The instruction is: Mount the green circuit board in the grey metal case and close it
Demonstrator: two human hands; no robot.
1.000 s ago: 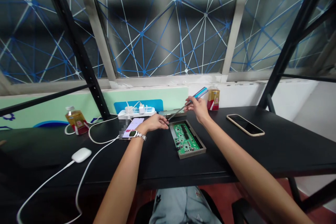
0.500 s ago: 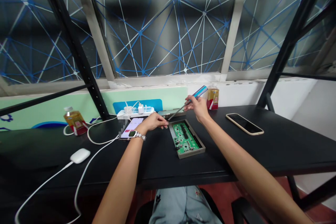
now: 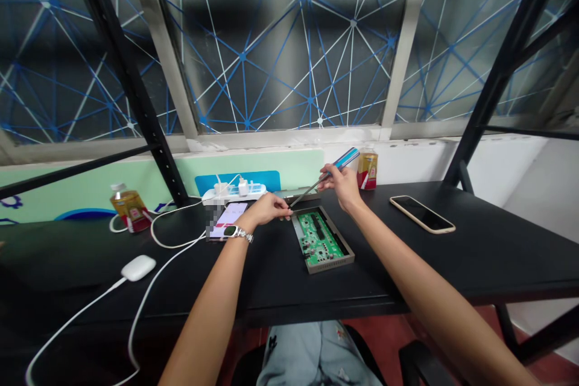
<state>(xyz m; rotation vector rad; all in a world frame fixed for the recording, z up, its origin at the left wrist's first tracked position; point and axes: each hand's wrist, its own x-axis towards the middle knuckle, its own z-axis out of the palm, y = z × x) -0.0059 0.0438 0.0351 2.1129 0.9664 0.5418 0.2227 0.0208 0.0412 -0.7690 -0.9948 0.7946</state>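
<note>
Screwdriver [image 3: 347, 158], in the head view, reaches from above the far right side of the open metal case [image 3: 331, 265] toward its far left corner; its position and both hands' poses are nearly the same as in the frame just before. The right hand [image 3: 342, 186] is curled closed around the lower handle and upper shaft, above the far end of the case. The left hand [image 3: 268, 210], just beyond the case's far left corner, has its fingers drawn together in a pinch at the driver's tip; whether anything small lies between them cannot be told.

The case, open at the top, contains a green circuit board [image 3: 319, 235]. One bottle [image 3: 368, 170], yellow and red, stands behind the case to its right; a second bottle [image 3: 131, 210], likewise coloured, is well to its left.

Behind the case lies a flat metal piece [image 3: 304, 195], partly covered by the left hand and the shaft. To the case's left are a lit phone [image 3: 233, 214], partly covered by the left hand and wrist, and, farther back, a white power strip [image 3: 235, 193] bearing plugs. Farther left rests a white adapter [image 3: 139, 268] with its cable. A dark-screened phone [image 3: 423, 215] lies to the case's right, beyond the right forearm. All rest on the black table [image 3: 275, 289].
</note>
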